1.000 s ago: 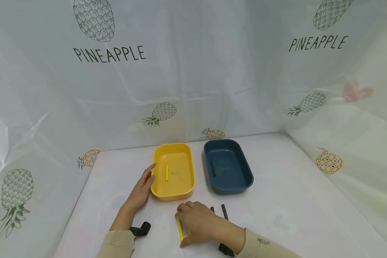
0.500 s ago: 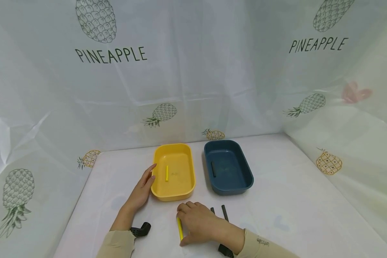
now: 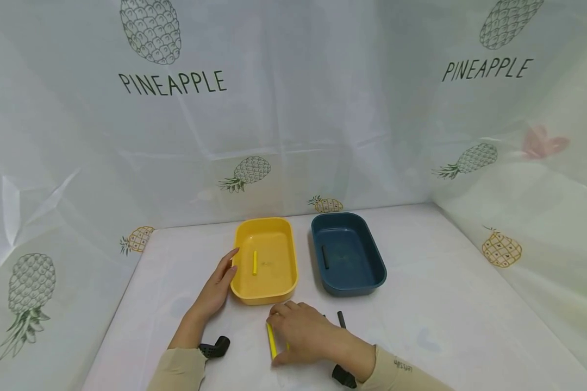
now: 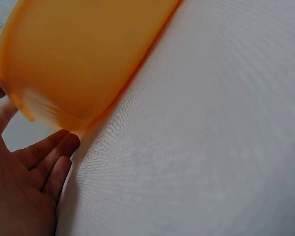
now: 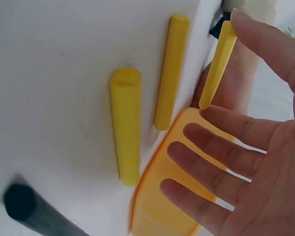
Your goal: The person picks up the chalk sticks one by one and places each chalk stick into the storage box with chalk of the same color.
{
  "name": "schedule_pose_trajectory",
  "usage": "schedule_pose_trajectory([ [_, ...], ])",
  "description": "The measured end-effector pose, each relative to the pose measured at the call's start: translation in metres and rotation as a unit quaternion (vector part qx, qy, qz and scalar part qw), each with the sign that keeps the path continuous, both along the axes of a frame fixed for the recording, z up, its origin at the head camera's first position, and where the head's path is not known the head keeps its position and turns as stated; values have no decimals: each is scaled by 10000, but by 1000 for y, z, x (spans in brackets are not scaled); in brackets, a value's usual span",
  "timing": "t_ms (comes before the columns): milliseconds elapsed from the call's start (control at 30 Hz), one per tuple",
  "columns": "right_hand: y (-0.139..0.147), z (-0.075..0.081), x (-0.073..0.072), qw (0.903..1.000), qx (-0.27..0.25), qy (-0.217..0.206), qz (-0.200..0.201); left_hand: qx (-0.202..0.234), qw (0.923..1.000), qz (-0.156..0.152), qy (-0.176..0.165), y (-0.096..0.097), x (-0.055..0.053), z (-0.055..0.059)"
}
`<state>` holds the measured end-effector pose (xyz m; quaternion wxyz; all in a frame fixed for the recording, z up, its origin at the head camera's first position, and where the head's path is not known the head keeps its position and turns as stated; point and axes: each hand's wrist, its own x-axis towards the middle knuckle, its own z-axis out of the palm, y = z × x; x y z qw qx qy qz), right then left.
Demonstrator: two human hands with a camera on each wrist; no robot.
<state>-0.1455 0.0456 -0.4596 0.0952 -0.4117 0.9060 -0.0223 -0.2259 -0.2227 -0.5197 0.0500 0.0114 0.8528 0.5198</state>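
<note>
Fingers of the left hand point(image 3: 213, 292) rest loosely extended against the left side of the yellow tray point(image 3: 278, 247). Just in front of that tray, the right hand point(image 3: 300, 332) pinches a yellow stick point(image 3: 271, 341) lengthwise between thumb and index finger; a blue tray point(image 3: 349, 247) sits right of the yellow tray.

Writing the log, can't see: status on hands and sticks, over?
Right hand pinches yellow stick by its ends. Left hand touches yellow tray. Two other yellow sticks lie close by.
</note>
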Motion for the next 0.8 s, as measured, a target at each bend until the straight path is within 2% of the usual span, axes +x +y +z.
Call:
schedule_pose_trajectory([
  [200, 2, 6, -2, 9997, -249, 14, 9, -11, 10000, 14, 31, 0, 0, 0],
  [433, 4, 16, -6, 9982, -493, -289, -155, 14, 10000, 23, -11, -2, 0, 0],
  [800, 4, 33, -16, 9969, -780, 107, 34, 62, 10000, -24, 66, -2, 0, -1],
])
